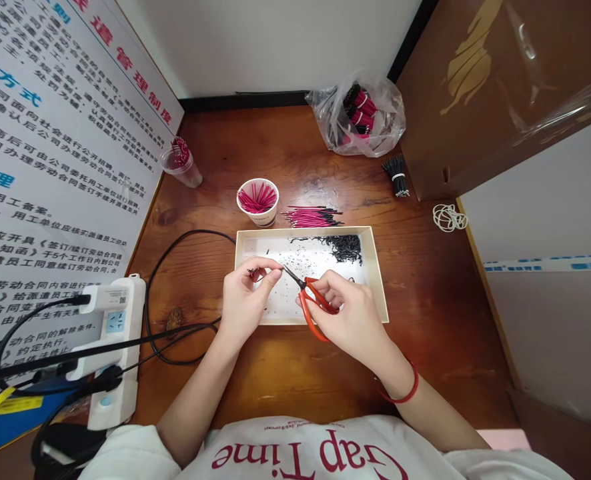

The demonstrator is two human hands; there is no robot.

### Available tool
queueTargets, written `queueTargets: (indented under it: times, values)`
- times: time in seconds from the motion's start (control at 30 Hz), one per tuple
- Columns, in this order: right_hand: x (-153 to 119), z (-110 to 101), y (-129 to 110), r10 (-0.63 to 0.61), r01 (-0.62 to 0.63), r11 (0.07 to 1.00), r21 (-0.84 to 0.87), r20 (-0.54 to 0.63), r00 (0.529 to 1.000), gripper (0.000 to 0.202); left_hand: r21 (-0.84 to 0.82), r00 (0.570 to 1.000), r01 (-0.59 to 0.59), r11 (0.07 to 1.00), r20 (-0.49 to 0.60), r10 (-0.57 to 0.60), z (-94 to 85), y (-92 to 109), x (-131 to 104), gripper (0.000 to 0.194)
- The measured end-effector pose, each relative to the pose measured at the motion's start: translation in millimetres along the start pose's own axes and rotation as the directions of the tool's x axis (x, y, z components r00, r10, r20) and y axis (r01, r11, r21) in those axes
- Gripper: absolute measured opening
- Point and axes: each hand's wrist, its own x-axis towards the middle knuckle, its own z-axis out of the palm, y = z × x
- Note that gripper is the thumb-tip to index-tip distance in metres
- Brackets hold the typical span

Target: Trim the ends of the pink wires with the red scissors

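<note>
The left hand (248, 297) pinches thumb to fingertip, with thin pinkish wires (257, 273) in its curled fingers, while the right hand (353, 313) grips the looped, smooth red handles of 1 pair of scissors (303, 285), blade tips at the left fingertips, over a shallow rectangular box (381, 300). Inside, too many curly black scraps (346, 249) to count heap in the far right corner; past the far rim sit 1 round white cup (264, 219) of wires and 1 loose pile (311, 217). Bare wooden table (295, 380) borders the box's near edge and right side.
</note>
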Motion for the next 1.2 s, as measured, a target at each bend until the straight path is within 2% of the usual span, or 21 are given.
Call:
queueTargets:
  times: [0.27,0.57,0.77,1.2]
  values:
    - [-1.0,-1.3,1.3,0.029,-0.031,0.998,0.046,0.034,0.999,0.018,-0.006,1.0,-0.012,1.0,-0.003,0.012,0.2,-2.5,-0.1,0.005]
    - [0.6,-2.0,-4.5,-0.024,0.024,1.0,-0.001,-0.037,0.999,0.024,0.0,0.998,-0.059,0.998,-0.015,0.059,0.9,0.1,-0.9,0.004]
    - [-0.2,-2.1,-6.1,-0.008,0.008,1.0,0.013,-0.023,1.0,0.025,-0.022,0.999,-0.028,0.999,-0.017,0.028,0.1,-2.9,-1.4,0.004]
    - [-0.6,-1.3,-4.5,-0.005,0.005,1.0,0.016,0.003,1.0,0.021,0.003,0.998,-0.048,0.999,-0.035,0.048,0.2,-1.6,0.0,0.001]
